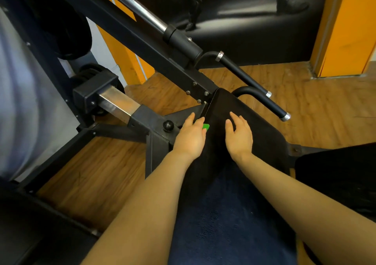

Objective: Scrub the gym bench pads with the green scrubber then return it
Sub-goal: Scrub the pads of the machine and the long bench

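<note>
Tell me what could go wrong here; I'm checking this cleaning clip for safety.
The left hand works the green scrubber at the pad's left edge, right beside the bolted steel frame; fingers could scrape or pinch there. Only a sliver of scrubber shows, so it might slip out and drop to the wooden floor.

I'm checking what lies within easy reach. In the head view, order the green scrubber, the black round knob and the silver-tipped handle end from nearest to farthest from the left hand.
From the left hand:
1. Green scrubber, under its fingers on the pad's left edge.
2. Black round knob, just left, on the frame.
3. Silver-tipped handle end, far right, beyond the right hand.
</note>
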`<state>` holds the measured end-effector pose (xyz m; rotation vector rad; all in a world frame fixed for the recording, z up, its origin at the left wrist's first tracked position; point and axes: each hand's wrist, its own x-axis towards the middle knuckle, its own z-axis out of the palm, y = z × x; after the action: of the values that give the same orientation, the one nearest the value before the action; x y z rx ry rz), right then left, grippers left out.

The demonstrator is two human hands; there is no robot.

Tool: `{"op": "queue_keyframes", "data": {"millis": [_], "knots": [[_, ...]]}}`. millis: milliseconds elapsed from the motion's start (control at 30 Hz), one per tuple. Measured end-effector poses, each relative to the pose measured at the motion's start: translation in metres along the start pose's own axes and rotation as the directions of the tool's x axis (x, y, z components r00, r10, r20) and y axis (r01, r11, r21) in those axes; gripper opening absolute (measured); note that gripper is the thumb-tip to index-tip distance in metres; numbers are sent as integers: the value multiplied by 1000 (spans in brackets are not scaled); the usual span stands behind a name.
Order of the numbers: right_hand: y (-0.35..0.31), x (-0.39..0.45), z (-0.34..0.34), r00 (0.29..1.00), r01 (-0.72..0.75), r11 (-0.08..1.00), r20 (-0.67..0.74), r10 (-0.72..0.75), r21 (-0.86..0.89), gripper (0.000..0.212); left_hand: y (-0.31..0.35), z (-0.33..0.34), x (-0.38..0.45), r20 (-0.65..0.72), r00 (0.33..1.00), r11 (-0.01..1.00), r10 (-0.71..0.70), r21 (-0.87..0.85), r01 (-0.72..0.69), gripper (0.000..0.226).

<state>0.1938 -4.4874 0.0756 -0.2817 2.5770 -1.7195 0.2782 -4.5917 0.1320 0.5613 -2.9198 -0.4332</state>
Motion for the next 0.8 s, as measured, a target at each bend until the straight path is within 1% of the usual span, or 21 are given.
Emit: {"op": "queue_keyframes", "data": {"millis": [67,133,300,433,567,700,800], "knots": [[4,-15,-8,1000,-23,1000,-14,23,4,45,2,-3,-3,30,999,1000,-21,19,21,47],[8,-34,-13,999,-32,999,-3,32,-1,45,5,-6,-7,32,998,998,-52,39,51,49],[9,-87,-9,996,41,998,80,-37,-47,45,2,-14,-29,16,997,996,-72,-59,72,50],[4,-122,4,991,97,994,101,-91,-51,44,-8,-19,-48,15,999,998,-41,-48,41,49],[1,-133,9,986,148,986,92,-142,-73,43,-11,-17,-57,8,1000,998,-18,-62,18,50],[4,-132,11,986,147,985,87,-140,-84,43,-5,-10,-47,-59,998,997,-13,-81,8,49],[5,-132,12,987,146,984,86,-138,-101,43,0,-8,-31,-78,997,995,-10,-97,3,48]]}}
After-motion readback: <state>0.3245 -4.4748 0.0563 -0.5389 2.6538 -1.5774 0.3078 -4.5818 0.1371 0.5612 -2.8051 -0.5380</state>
